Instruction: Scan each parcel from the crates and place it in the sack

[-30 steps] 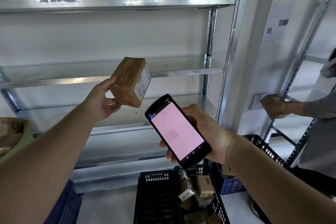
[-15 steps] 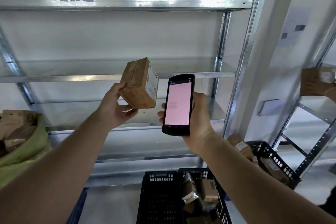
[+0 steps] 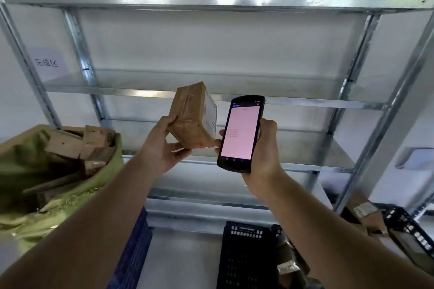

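Swinging left, the view now takes in the green sack [image 3: 35,195] at lower left, heaped with cardboard parcels [image 3: 77,145] (drop-off looks close). The black crate [image 3: 246,256], bottom centre, holds a few more. At centre, the left hand [image 3: 164,150] grips the parcel [image 3: 191,117], its label facing the scanner [image 3: 242,131], which the right hand [image 3: 265,152] clasps and has raised upright just beside it; scan apparently underway.

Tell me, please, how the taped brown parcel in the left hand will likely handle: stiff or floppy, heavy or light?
Probably stiff: the parcel shows flat faces and straight edges. Likely light for its size, since the left hand holds it up by its lower end alone. Its glossy tape may be a little slippery.
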